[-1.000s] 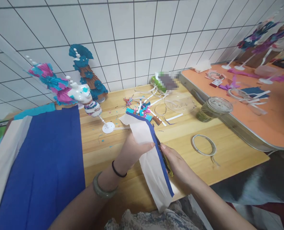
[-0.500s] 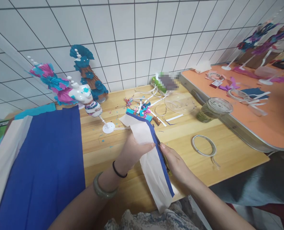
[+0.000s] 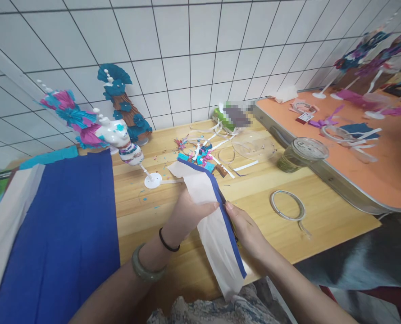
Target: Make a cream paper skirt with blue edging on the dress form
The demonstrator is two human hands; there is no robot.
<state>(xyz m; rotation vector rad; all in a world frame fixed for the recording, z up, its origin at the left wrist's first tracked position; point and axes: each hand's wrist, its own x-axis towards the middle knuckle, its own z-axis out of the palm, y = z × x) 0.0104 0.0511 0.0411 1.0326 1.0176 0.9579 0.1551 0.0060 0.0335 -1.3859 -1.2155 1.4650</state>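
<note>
A folded crepe paper strip [image 3: 217, 252], white with a blue edge, slants across the middle of the head view. My left hand [image 3: 190, 211] is closed on it, thumb lying on top of the white face. Along the blue edge, my right hand [image 3: 248, 227] is closed around what look like scissors [image 3: 222, 196]. Only a bit of dark blade and handle shows; the palm and fingers hide the rest. Beyond the strip's far end lies a pile of coloured paper scraps [image 3: 203, 155].
Blue crepe paper [image 3: 61, 234] lies at left. Behind it stand a small white dress form [image 3: 129, 153] and a teal-and-brown decorated one [image 3: 124, 105]. At right are a tape roll [image 3: 287, 205], a lidded jar [image 3: 302, 153] and a raised orange table [image 3: 356, 166].
My right hand has rolled slightly over the scissors, so less of the handle shows. The left hand and the paper strip stay almost still.
</note>
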